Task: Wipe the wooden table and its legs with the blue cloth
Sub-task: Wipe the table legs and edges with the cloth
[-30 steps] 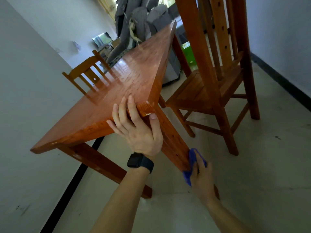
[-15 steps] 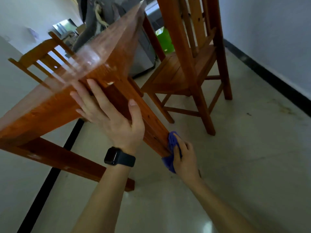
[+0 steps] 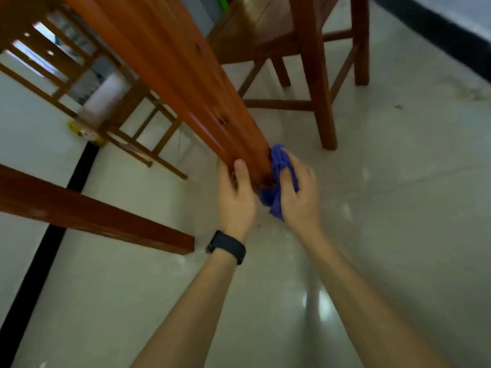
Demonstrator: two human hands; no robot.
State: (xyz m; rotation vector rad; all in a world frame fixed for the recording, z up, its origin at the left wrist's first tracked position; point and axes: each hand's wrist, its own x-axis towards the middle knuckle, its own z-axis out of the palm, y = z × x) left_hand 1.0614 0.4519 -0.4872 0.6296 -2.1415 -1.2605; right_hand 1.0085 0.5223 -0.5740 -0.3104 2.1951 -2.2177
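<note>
The near leg (image 3: 202, 86) of the wooden table slants down from the upper left to the floor at the centre. My left hand (image 3: 235, 197), with a black watch on the wrist, grips the bottom of that leg, thumb on its front face. My right hand (image 3: 299, 192) holds the bunched blue cloth (image 3: 276, 179) against the right side of the leg's foot, fingers curled round the cloth. A second table leg (image 3: 101, 219) runs across the left. The tabletop is out of view.
A wooden chair (image 3: 313, 75) stands just behind and right of the leg. Another wooden chair (image 3: 87, 83) is at the upper left, near a white roll (image 3: 106, 99). A black skirting strip (image 3: 37, 272) runs along the left wall; shiny pale floor (image 3: 398, 208) spreads to the right.
My view has dropped from the tabletop to floor level. My left hand left the table's corner and slid down to grip the leg's foot. The cloth hand moved down the leg to its bottom.
</note>
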